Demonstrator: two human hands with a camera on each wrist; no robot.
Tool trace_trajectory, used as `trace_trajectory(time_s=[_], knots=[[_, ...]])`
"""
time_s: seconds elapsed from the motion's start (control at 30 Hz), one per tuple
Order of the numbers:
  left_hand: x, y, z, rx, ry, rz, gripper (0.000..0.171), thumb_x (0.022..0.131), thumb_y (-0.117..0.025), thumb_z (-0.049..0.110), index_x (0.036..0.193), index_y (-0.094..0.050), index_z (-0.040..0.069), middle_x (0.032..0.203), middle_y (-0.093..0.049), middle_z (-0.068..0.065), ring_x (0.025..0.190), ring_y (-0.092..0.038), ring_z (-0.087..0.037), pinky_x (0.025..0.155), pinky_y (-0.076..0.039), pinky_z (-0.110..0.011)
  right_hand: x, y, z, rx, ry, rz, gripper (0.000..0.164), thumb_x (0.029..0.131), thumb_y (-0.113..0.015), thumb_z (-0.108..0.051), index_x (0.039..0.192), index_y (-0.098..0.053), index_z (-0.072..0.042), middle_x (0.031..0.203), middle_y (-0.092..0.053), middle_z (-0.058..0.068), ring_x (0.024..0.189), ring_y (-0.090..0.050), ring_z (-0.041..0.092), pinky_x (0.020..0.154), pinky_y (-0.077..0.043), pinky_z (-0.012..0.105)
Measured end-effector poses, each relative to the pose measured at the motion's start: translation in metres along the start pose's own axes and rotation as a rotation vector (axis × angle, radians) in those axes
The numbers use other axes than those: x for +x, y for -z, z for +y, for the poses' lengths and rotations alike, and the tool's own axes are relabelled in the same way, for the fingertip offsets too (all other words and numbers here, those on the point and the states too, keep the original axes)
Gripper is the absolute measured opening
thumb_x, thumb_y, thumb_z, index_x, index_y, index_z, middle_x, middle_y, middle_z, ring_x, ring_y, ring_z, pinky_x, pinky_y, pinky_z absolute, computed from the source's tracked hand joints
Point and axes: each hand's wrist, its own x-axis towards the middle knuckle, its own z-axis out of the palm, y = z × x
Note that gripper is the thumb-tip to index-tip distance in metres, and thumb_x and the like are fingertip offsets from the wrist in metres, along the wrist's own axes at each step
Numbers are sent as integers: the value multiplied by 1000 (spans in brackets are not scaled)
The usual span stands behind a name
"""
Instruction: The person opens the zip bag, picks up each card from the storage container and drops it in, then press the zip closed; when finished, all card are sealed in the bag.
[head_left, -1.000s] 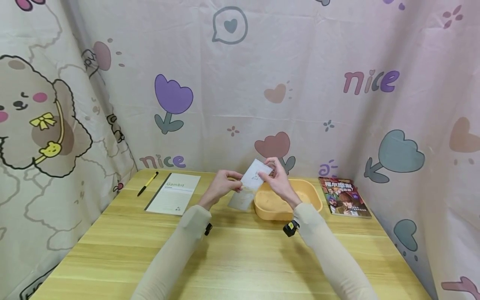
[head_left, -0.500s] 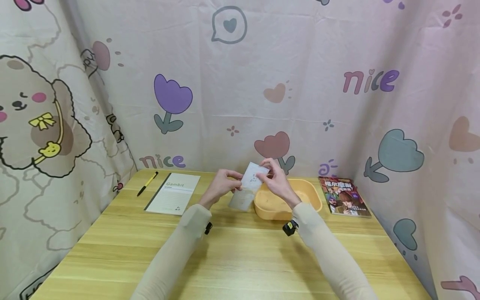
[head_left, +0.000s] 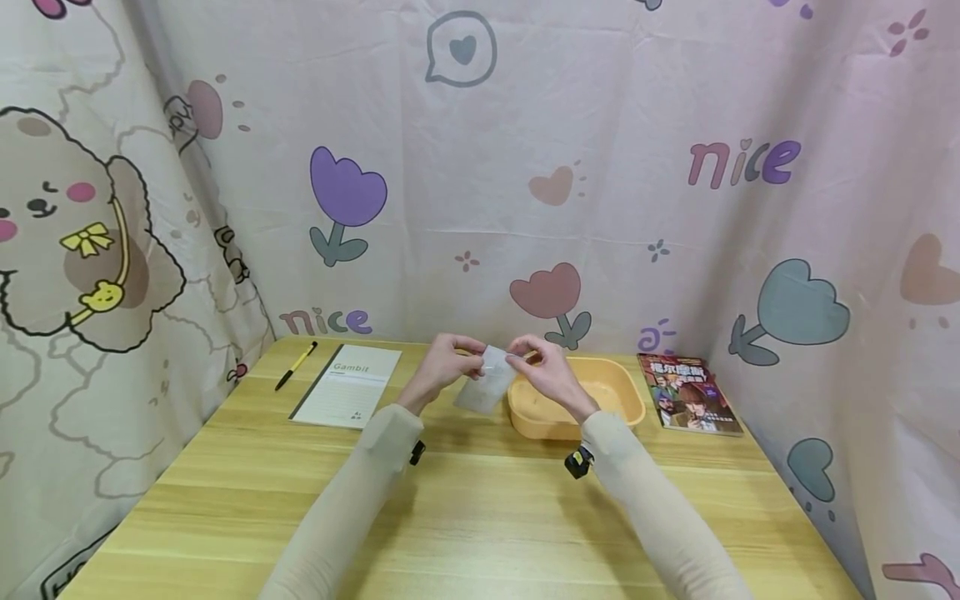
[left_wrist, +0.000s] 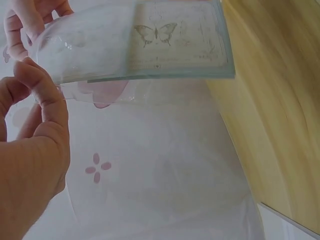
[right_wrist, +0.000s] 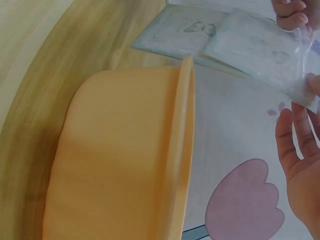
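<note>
Both hands hold a clear plastic bag (head_left: 480, 398) with pale, thin printed sheets in it, above the table between the notebook and the basin. In the left wrist view, a grey butterfly print (left_wrist: 156, 34) shows on the far half of the sheets (left_wrist: 197, 52). My left hand (head_left: 447, 368) pinches the bag's upper left edge between thumb and fingers. At the top right corner, my right hand (head_left: 551, 375) pinches the pack with thumb and fingertips. In the right wrist view, one pale sheet (right_wrist: 255, 47) overlaps the butterfly-printed part.
A yellow plastic basin (head_left: 551, 429) stands just under and right of the right hand. To the left lie a notebook (head_left: 348, 387) and a yellow-black pen (head_left: 296, 367). A comic-style magazine (head_left: 690, 396) lies at the right. A patterned curtain (head_left: 465, 208) hangs behind the wooden table (head_left: 495, 517).
The right hand has moved down and left. The upper pale sheet, which stood up above the hands, has slid down over the bag's lower part. The left hand stays nearly in place.
</note>
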Motion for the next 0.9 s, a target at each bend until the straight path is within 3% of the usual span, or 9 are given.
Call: trace_trajectory(time_s=[0.17,0.3,0.4,0.53,0.6,0.77,0.9], knots=[[1,0,-1,-1,5,-20,27,87,-62,-5,113,-68,-9,110,-69,-26,65,-66,-13,67,-61,-29,-2,-1,0,-27,21,-31,8,91,-67,-6,96,-74,-4,98,-65,14,88,-59,22,75,-56,41],[2,2,1,-6,23,-39,28,88,-61,-5,115,-66,-11,111,-67,-29,67,-67,-13,70,-62,-32,-6,4,-19,-42,32,-61,13,92,-60,2,94,-73,3,100,-62,18,91,-57,25,76,-55,36],[-1,2,4,-14,15,-39,28,87,-60,-7,114,-65,-13,106,-68,-30,66,-67,-13,69,-62,-33,-7,4,-15,-39,29,-62,15,92,-59,0,93,-75,-1,101,-62,13,92,-57,21,76,-55,30],[-2,2,3,-21,-4,-18,25,86,-61,-5,110,-68,-10,101,-70,-26,65,-67,-13,72,-62,-38,-7,1,8,4,-3,-54,11,91,-66,-10,98,-75,-12,102,-66,3,92,-61,13,76,-56,26],[0,3,-1,-24,1,-11,25,87,-61,-5,110,-69,-8,100,-71,-24,65,-67,-13,73,-62,-39,-9,0,9,36,-24,-58,12,89,-71,-13,101,-74,-14,101,-68,1,90,-63,12,76,-57,26],[-1,3,-2,-32,7,-3,26,87,-61,-5,111,-68,-9,102,-71,-21,65,-67,-13,66,-61,-28,-11,-1,12,71,-33,-65,17,86,-75,-16,103,-72,-17,97,-70,2,87,-65,11,77,-59,28],[-1,3,-2,-31,16,2,26,86,-62,-5,111,-69,-8,102,-71,-21,66,-68,-13,65,-61,-28,-12,-1,14,64,-37,-59,17,86,-76,-18,102,-72,-19,95,-70,0,87,-66,11,77,-59,28]])
